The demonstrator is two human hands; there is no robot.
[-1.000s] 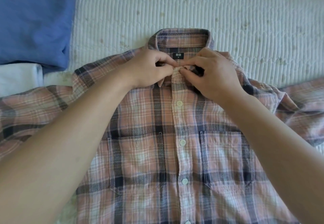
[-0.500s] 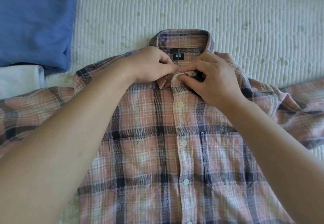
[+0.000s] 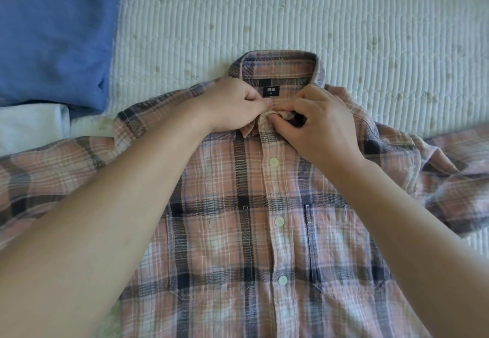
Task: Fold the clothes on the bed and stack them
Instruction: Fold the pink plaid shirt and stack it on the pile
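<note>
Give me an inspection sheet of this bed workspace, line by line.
Surface: white ribbed bedspread, faintly speckled.
Job's things: pink plaid shirt lying face up, sleeves spread, front buttons closed below the collar.
Clutter: blue garment at upper left, lying over a white garment.
Hands: left hand and right hand both pinch the shirt's placket at the collar; whether the top button is fastened is hidden.
Cables: nothing seen.
Surroundings: nothing seen beyond the bed.
</note>
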